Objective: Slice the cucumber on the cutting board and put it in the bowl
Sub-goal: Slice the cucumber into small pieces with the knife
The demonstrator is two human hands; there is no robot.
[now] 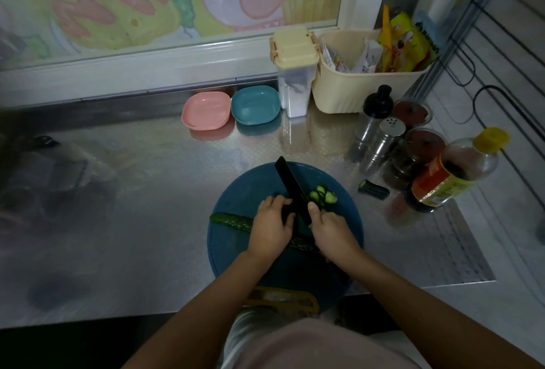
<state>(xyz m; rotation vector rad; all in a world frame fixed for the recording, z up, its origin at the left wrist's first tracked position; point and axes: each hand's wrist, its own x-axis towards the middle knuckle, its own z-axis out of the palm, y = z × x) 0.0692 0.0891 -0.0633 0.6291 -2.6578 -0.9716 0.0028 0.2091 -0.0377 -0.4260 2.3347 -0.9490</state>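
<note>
Green, firm, probably slippery cucumber (233, 221) is being gripped mid-length by the curled left hand (271, 221) while the right hand (330, 230) is holding the knife (290, 183).

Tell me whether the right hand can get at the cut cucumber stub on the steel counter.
Probably yes: the dark green cucumber stub lies unblocked beside the round blue cutting board, but the right hand grips the black knife.

On the round board (230, 247), the left hand (269, 224) holds the cucumber (233, 221). The right hand (333, 231) grips a black knife (290, 183), blade toward 11 o'clock. Slices (323, 195) lie at 1 o'clock. A pink bowl (206, 113) and a teal bowl (255, 104) sit at 12 o'clock.
</note>
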